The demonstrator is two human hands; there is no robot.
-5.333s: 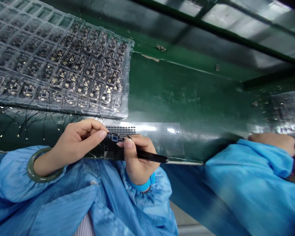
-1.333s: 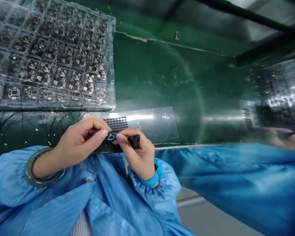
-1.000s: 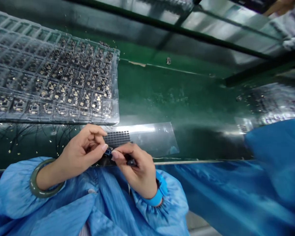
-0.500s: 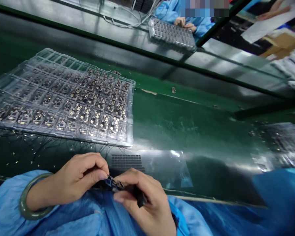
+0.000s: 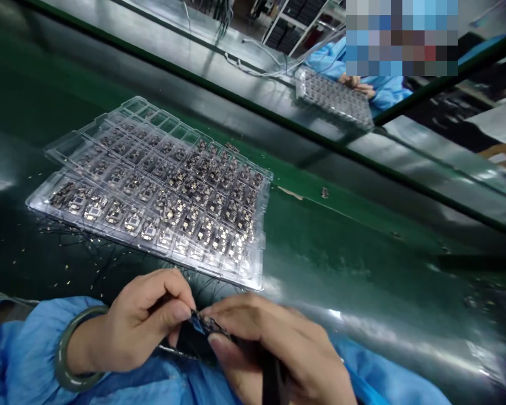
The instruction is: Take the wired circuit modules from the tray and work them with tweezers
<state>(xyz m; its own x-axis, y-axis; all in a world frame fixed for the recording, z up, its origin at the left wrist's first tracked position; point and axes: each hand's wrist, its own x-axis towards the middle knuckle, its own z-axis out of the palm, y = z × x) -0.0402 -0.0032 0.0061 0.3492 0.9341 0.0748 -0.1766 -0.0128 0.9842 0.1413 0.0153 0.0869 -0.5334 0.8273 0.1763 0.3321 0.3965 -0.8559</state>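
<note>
My left hand (image 5: 141,323) pinches a small black-and-blue electronic part (image 5: 204,325) between thumb and forefinger. My right hand (image 5: 278,354) closes on the same part from the other side and also grips a black tool (image 5: 272,382), whose tip is hidden by the fingers. A jade bangle (image 5: 69,351) circles my left wrist. Above the hands lies a clear plastic tray (image 5: 261,253) holding rows of small circuit modules with gold pads. Its near edge is just beyond my fingers, and neither hand touches it.
The tray rests on a glossy green bench surface (image 5: 354,264) scattered with thin dark wires and gold specks. Beyond it, a green rail (image 5: 253,98) crosses the view. A reflective panel (image 5: 430,152) shows a person's hands and sleeve (image 5: 354,84) beside another tray (image 5: 333,98).
The view has tilted, bringing the whole tray into sight and dropping my hands lower. The clear film with its dark grid has left the view. My hands have drawn closer around the part.
</note>
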